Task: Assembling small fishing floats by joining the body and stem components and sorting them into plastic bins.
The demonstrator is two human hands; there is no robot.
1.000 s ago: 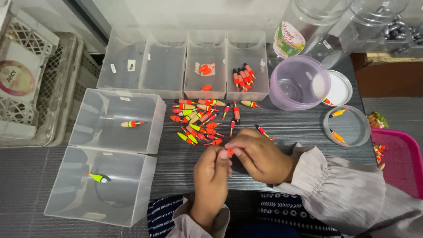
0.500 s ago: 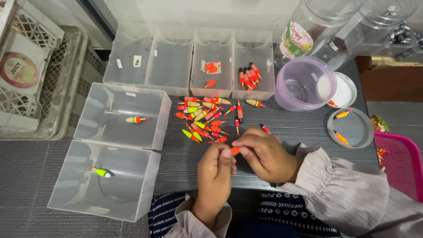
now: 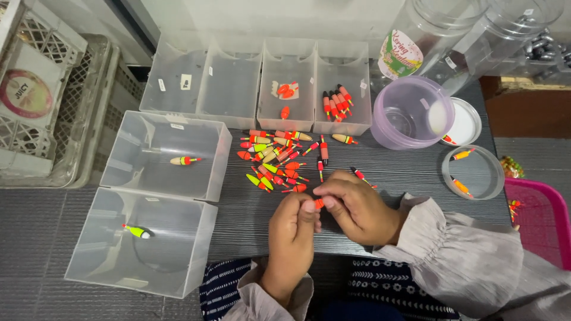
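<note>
Both hands meet over the dark ribbed table [image 3: 404,178], just in front of the person's body. The left hand [image 3: 292,224] comes up from below with its back to the camera, fingers curled in and the thumb and forefinger tips pressed together. The right hand [image 3: 358,205] reaches in from the right out of a loose grey sleeve [image 3: 470,261], wrist bent, its fingers folded toward the left hand. Between the two sets of fingertips sits a small orange-red fishing float [image 3: 319,204], pinched from both sides. Only a short piece of it shows, so its long axis seems to run roughly left to right between the hands, but which end points where cannot be told.

Just beyond the hands lies a loose pile of floats [image 3: 275,160] in red, orange, yellow and green, pointing in mixed directions. One red float [image 3: 358,175] lies slanted just beside the right hand's knuckles. Behind the pile stands a row of clear bins [image 3: 238,83]; two of them hold a few red floats. To the left are two larger clear boxes: the farther box [image 3: 208,134] holds one cream and red float lying sideways, and the nearer box [image 3: 178,261] holds one yellow-green float. To the right stand a purple tub [image 3: 410,89] and a round clear lid [image 3: 476,175] with two orange floats.
</note>
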